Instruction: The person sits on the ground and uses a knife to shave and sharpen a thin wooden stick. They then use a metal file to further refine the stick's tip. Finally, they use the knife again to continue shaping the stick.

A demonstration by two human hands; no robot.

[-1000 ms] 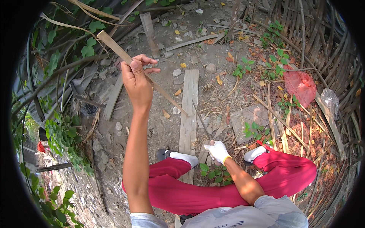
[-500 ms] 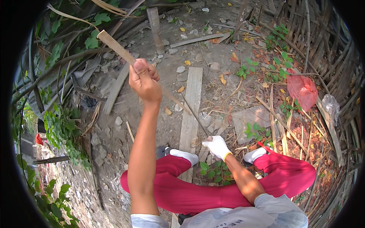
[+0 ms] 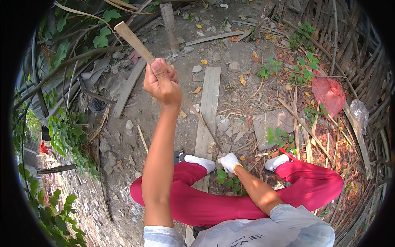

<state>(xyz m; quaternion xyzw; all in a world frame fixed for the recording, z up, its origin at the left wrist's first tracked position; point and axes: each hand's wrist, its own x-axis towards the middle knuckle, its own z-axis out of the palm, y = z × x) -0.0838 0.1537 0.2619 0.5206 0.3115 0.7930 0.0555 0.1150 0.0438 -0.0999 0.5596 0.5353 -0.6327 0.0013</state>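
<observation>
above the knees, left hand point(image 3: 161, 82) raised, fist clamped on a long bamboo strip point(image 3: 135, 42); strip runs up-left past the grip and down-right to the right hand point(image 3: 228, 163). right hand, white glove, pinches the strip's low end by the plank point(image 3: 209, 108); cannot tell how tight. progress, as a judgement: strip looks mid-work, one thin length in hand, many loose slats point(image 3: 305, 127) lying right of the lower grip, none seen bundled. packages: crumpled red plastic bag point(image 3: 328, 94) far right of the grips, a clear bag point(image 3: 359, 112) just beyond it. no labels or signs legible.
</observation>
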